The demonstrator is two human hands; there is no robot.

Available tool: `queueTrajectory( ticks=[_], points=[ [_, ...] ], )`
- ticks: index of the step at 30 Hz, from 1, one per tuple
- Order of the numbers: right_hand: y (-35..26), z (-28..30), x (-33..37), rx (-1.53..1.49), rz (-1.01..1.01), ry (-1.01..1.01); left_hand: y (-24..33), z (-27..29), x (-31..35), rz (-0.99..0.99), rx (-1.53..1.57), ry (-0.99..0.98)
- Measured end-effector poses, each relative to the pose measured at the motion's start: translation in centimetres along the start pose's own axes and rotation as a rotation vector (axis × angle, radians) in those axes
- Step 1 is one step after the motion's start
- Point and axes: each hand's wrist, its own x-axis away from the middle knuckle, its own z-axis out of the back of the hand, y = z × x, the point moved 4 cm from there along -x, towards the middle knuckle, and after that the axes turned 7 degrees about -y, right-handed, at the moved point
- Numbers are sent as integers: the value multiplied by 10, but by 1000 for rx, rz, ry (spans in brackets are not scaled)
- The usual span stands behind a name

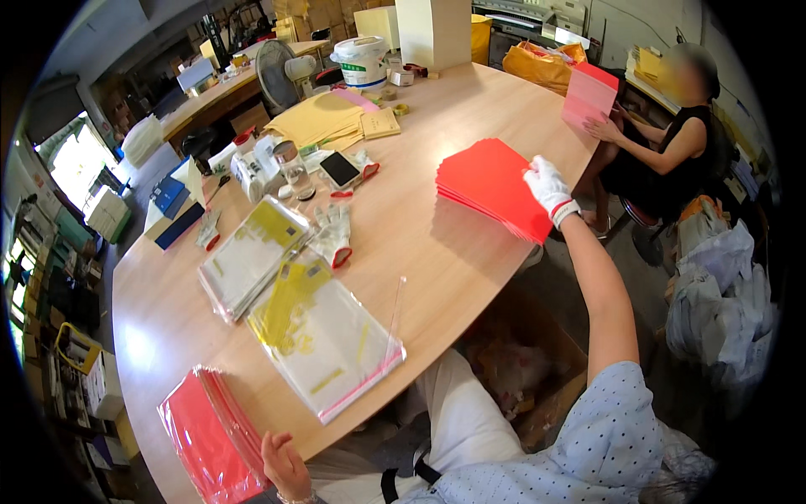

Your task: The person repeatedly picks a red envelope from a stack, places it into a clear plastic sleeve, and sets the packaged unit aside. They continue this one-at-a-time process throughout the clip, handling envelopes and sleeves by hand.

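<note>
My right hand (550, 191), in a white knit glove, is at the right edge of a fanned stack of red folders (487, 181) on the table. Its fingers are bent over that edge and seem to pinch a folder there; the fingertips are partly hidden. Low on the left, my bare left hand (285, 466) has its fingers apart, beside a pile of red folders in clear plastic sleeves (206, 437). Between the two hands lie clear plastic bags with yellow print (327, 336), one bundle at the table's near edge and another bundle (252, 252) behind it.
White gloves (333, 233), a glass jar (294, 170), a phone (340, 170) and yellow envelopes (315, 122) lie farther back. A white bucket (361, 63) stands near a pillar (434, 34). At right, a seated person (688, 143) holds a red folder (589, 92). A cardboard box (554, 370) sits below the table.
</note>
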Motion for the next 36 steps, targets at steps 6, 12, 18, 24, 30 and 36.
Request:
queueTrajectory(
  ticks=[6, 12, 18, 24, 30, 36],
  points=[
    [41, -12, -73, 306, -377, -33, 29, -28, -30, 3, -230, -149],
    [99, -44, -98, 81, -522, -464, 14, -69, -54, 295, -121, -290],
    [113, -68, -103, -178, -399, -684, 11, -122, -81, 124, -193, -488],
    [138, -67, -104, -81, -427, -629, 33, -141, -95, -43, -197, -499],
    [93, -65, -75, -118, -443, -606, 31, -173, -106, 60, -109, -544],
    [43, -62, -38, 22, -362, -566, 18, -247, -140, -132, -491, -457]
  ],
)
